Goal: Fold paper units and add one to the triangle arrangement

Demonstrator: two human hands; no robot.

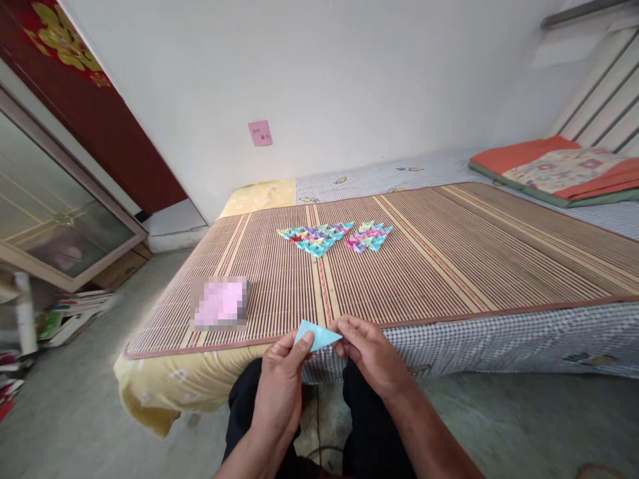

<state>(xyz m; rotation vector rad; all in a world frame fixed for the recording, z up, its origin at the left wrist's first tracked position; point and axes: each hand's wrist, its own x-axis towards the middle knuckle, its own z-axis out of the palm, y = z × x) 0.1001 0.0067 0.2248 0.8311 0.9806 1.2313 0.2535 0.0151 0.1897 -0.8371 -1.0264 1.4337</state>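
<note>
A light blue piece of folded paper (318, 336), roughly triangular, is held just over the near edge of the mat. My left hand (283, 368) pinches its left part, with the thumb lying on top. At the pointed right tip, the fingers of my right hand (368, 347) are closed on the paper. Farther back on the mat lie two clusters of small folded paper pieces, boat-like in shape: a larger multicoloured cluster (318, 247) on the left and a smaller one (370, 236) beside it. A pink stack (219, 303), blurred out, sits to the left of my hands.
A striped bamboo mat (424, 259) covers the bed. Folded orange bedding (594, 186) lies at the back right, near a slatted rail. A pink note (260, 133) is stuck to the white wall. A glass-fronted cabinet (60, 219) and piled books (74, 313) stand at the left.
</note>
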